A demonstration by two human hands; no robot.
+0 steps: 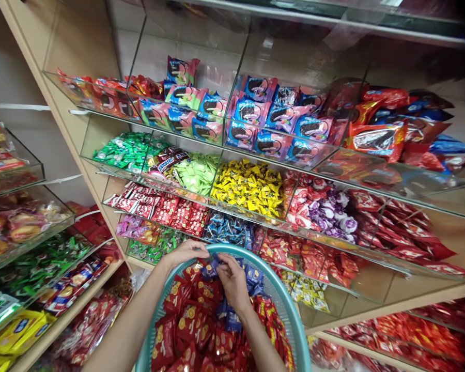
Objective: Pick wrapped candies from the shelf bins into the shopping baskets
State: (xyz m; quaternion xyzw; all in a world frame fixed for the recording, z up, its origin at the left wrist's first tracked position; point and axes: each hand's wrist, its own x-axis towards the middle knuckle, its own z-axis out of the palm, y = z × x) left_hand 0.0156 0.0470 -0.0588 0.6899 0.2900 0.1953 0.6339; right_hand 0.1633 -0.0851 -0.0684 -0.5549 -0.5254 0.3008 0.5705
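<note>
A round teal plastic basket (300,330) sits close in front of me, filled with red snack packets (191,323) and some blue snack packets (253,276). At its far left edge my left hand (189,252) is closed over the rim. My right hand (233,281) reaches inside, with curled fingers closed on a blue packet (210,268) near the far side. More red and yellow packets (273,325) lie along the basket's right side. Part of the contents is hidden under my right forearm.
Tilted clear-walled shelves stand ahead, holding boxed rows of blue-pink cookie packs (248,111), yellow candies (248,186), green candies (127,150) and red packets (406,227). The lowest bins come close behind the basket rim. Another snack shelf (62,227) stands at left.
</note>
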